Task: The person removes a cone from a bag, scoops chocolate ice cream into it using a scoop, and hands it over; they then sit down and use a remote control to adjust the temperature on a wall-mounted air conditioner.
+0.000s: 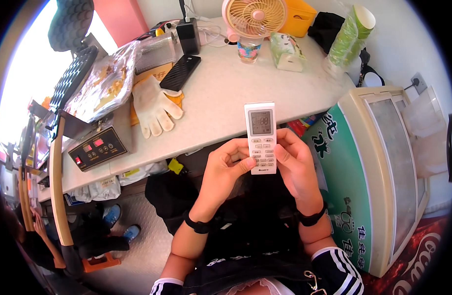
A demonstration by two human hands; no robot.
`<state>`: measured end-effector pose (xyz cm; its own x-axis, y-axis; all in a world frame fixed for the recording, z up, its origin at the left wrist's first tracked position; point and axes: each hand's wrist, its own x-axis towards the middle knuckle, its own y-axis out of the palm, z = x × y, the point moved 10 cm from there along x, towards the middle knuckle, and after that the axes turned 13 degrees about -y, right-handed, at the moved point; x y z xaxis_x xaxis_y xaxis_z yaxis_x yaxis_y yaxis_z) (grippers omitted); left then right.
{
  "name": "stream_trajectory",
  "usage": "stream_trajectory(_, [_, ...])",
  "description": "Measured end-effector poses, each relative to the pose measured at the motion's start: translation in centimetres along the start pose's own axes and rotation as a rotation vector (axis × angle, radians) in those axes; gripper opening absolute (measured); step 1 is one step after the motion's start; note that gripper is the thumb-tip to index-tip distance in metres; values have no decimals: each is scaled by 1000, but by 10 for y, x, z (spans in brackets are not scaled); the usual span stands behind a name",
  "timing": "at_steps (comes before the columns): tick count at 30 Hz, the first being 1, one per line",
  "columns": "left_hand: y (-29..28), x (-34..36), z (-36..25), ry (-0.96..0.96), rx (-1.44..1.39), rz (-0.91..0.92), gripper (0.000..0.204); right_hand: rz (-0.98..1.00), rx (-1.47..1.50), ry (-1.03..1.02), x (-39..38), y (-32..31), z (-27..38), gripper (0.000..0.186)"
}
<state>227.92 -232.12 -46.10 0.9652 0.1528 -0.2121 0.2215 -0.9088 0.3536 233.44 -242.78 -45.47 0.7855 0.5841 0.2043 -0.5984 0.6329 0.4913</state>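
A white remote control (261, 140) with a grey display at its top and rows of small buttons is held upright in front of me, past the table's near edge. My left hand (229, 162) grips its left side, the thumb lying on the lower buttons. On the other side my right hand (294, 160) holds it too, with the thumb by the right edge near the middle buttons. The fingers behind the remote are mostly hidden. Both wrists wear black bands.
On the white table (216, 108) lie a work glove (155, 105), a black phone (181, 73), a fan (255, 19) and a tissue pack (287, 51). A waffle iron with a control box (97, 148) stands left. A green-sided display freezer (344, 196) is at right. Another person (49, 241) sits far left.
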Motion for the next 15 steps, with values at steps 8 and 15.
stream_trajectory(8, [84, 16, -19, -90, 89, 481, 33, -191, -407, -424, -33, -1, 85, 42])
stream_trajectory(15, [139, 1, -26, -81, 93, 650, 34, -316, -478, -616, -68, -8, 130, 45])
